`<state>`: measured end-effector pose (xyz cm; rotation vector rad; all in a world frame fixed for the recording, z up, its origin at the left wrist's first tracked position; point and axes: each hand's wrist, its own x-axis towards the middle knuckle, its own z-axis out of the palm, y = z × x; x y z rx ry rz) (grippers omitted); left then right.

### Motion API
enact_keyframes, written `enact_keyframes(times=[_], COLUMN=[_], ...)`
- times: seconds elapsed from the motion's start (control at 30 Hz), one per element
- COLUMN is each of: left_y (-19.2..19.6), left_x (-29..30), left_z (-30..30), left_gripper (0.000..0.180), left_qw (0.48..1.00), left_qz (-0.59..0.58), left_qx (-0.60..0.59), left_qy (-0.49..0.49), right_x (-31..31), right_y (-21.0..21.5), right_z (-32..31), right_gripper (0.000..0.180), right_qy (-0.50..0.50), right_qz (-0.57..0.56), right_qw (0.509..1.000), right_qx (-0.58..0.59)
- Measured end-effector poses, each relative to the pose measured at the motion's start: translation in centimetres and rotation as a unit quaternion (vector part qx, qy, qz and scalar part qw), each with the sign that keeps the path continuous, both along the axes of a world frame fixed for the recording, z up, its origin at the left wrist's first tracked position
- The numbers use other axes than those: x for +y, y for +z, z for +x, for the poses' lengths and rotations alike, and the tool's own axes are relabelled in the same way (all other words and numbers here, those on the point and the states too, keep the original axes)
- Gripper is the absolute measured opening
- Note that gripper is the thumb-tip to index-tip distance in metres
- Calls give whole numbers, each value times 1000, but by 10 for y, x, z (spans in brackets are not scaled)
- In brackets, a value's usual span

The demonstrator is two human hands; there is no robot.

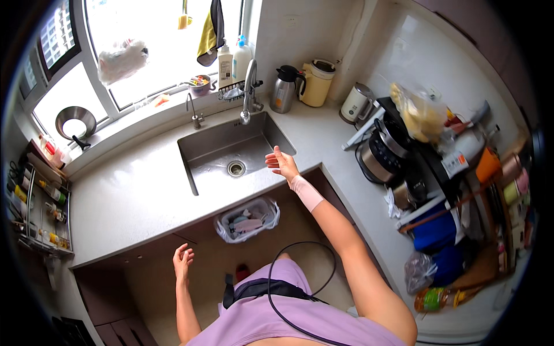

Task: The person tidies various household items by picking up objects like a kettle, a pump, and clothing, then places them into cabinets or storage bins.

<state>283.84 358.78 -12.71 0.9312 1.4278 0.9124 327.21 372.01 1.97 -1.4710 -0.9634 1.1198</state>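
Observation:
My right hand [282, 164] reaches out over the near right edge of the steel sink [210, 155], fingers stretched and holding nothing. A pinkish band [306, 194] wraps that wrist. My left hand [183, 260] hangs in front of the counter, empty, its fingers loosely bent and apart. It touches nothing. Beyond the sink rises a chrome tap [250, 86], with a thinner small tap [195, 112] to its left. Below the counter edge, between my hands, stands a lined waste bin [276, 218] with rubbish inside.
A steel flask [287, 89], a cream jug [317, 83] and a white kettle [356, 104] stand right of the sink. A black-topped rack [430, 167] carries appliances and bags. Bottles fill a wire rack [43, 213] at left. A black cable [332, 259] loops before my body.

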Motion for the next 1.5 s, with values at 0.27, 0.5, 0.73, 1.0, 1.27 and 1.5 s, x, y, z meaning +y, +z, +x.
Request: enact_keyframes(times=[0.27,0.5,0.73,1.0,1.27,1.5], left_y=[32,50,47,-2,-22,-41], left_x=[146,216,295,366,378,411], left_z=[152,264,338,393,403,439], left_gripper=[26,26,30,39,45,27], left_qw=[994,999,998,970,927,925], left_qz=[94,10,-18,-73,-78,-46], left_qx=[47,26,-43,-217,-298,-310], left_qy=[-15,25,30,75,214,214], right_x=[257,442,460,444,405,337], right_y=[-82,-139,-180,-177,-153,-207], right_z=[140,194,173,169,153,84], right_gripper=[68,63,49,46,66,26], right_qy=[-45,-39,61,53,1,236], right_qz=[-89,-98,-101,-30,-33,-232], right_qw=[986,942,946,954,997,811], right_qx=[-133,-319,-301,-293,-69,482])
